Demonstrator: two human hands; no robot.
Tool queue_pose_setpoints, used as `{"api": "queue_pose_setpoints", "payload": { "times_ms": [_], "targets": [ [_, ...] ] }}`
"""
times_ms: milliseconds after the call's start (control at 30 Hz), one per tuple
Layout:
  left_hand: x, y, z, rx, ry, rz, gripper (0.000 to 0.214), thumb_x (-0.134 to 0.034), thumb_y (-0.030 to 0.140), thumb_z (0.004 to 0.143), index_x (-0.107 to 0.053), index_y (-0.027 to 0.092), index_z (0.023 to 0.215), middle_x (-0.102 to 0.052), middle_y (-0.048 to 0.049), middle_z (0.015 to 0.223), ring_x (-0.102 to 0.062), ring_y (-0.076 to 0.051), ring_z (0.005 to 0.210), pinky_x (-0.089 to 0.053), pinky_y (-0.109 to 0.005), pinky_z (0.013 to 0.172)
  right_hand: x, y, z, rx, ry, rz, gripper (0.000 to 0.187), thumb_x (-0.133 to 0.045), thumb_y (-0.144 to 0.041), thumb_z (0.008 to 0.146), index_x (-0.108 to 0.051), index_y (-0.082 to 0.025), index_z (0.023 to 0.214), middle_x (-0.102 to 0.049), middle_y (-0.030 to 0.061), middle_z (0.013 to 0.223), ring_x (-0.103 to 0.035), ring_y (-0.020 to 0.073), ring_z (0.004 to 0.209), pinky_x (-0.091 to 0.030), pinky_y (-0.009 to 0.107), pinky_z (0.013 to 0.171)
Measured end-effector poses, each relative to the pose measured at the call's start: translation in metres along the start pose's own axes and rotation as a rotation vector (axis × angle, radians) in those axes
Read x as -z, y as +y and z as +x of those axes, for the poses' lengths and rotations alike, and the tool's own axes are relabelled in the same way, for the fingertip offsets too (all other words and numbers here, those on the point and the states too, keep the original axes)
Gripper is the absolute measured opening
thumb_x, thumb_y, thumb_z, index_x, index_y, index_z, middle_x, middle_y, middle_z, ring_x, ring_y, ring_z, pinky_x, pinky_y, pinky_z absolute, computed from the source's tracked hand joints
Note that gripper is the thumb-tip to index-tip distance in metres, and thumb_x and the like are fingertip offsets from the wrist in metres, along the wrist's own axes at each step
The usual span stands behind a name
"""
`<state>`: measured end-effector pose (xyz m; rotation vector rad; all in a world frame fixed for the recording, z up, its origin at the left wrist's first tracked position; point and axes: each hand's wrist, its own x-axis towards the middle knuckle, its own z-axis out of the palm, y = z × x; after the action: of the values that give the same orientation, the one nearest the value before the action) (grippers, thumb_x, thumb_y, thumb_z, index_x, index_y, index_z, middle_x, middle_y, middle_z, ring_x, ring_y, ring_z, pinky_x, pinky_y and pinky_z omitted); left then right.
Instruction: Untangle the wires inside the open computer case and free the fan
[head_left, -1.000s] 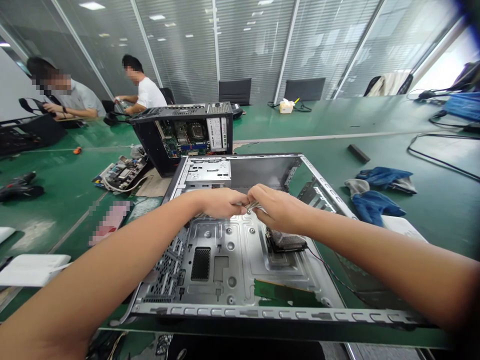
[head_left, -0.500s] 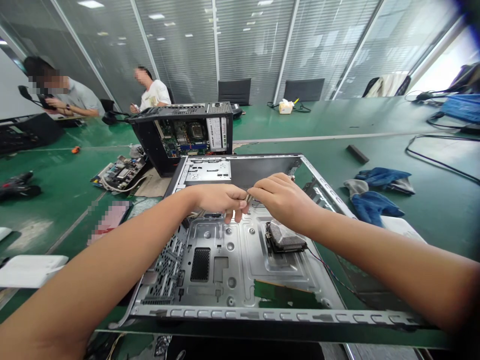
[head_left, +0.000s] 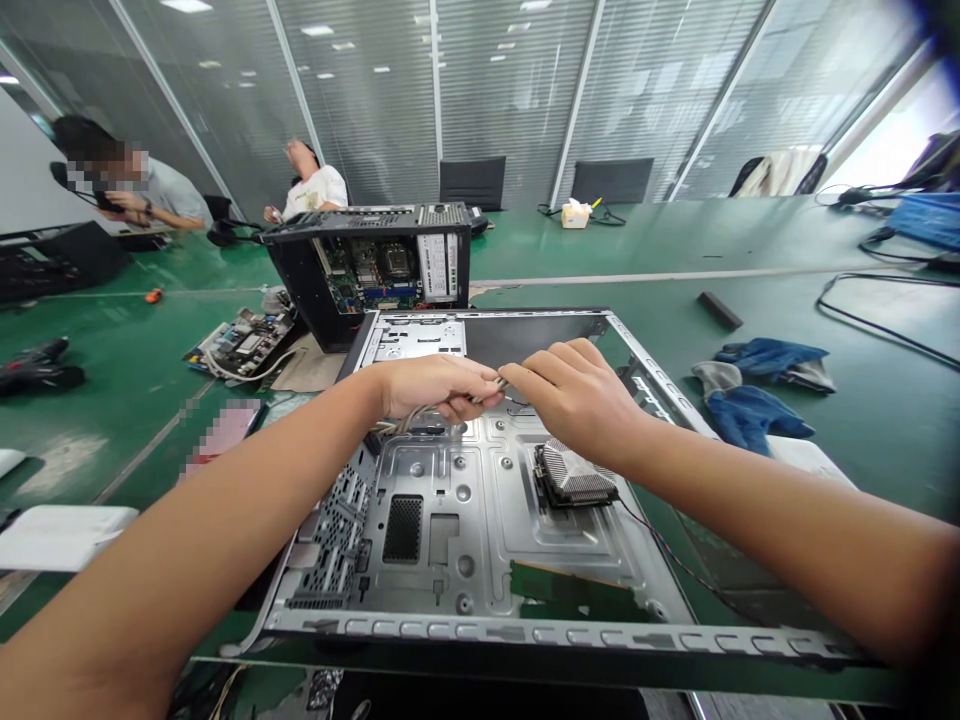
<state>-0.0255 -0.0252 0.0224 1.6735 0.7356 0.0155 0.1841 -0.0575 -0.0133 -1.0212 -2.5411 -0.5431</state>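
My left hand (head_left: pixel 439 388) is closed around a bundle of beige cable (head_left: pixel 409 418), which trails back toward the left side of the case. Against it, my right hand (head_left: pixel 574 395) pinches the cable where it comes out past my left fingertips. Both hands are held above an opened computer case (head_left: pixel 487 540) lying flat on the table. Inside the case, below my right hand, sits a CPU cooler (head_left: pixel 576 470) with a thin twisted wire. A green memory module (head_left: pixel 577 590) lies near the front rim.
Behind stands an upright computer tower (head_left: pixel 292 290) with its side open. Left of it lie a motherboard (head_left: pixel 251 340) and a power drill (head_left: pixel 41 370). Blue gloves (head_left: pixel 750 410) and a dark block (head_left: pixel 720 310) are on the right. Two people sit across the green table (head_left: pixel 600 260).
The left hand has turned, showing more of the beige cable under it. My right hand has shifted slightly right. A person across the table has raised a hand to the head.
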Motion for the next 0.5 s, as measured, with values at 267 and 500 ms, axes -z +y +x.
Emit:
{"api": "queue_pose_setpoints", "payload": {
  "times_ms": [267, 500],
  "targets": [
    [0.0009, -0.0024, -0.0026, -0.051, -0.062, 0.039, 0.033, -0.039, 0.047, 0.092, -0.056, 0.018, 0.088, -0.033, 0.0027, 0.062, -0.031, -0.012, 0.055, -0.033, -0.030, 0.052, -0.0022, 0.0038, -0.0026, 0.079, -0.007, -0.033, 0.031, -0.032, -0.018, 0.095, -0.063, -0.017, 0.094, -0.059, 0.0050, 0.079, -0.038, 0.0148, 0.062, -0.025, 0.031, 0.060],
    [0.0015, -0.0035, -0.0017, -0.074, -0.113, 0.096, 0.030, -0.042, 0.042, 0.093, -0.055, 0.017, 0.085, -0.036, 0.0033, 0.064, -0.031, -0.011, 0.058, -0.033, -0.027, 0.054, -0.0054, 0.0069, -0.0031, 0.179, 0.025, -0.052, 0.028, -0.036, -0.018, 0.095, -0.057, -0.017, 0.077, -0.053, 0.0001, 0.061, -0.038, 0.0123, 0.053, -0.023, 0.029, 0.056]
  ]
}}
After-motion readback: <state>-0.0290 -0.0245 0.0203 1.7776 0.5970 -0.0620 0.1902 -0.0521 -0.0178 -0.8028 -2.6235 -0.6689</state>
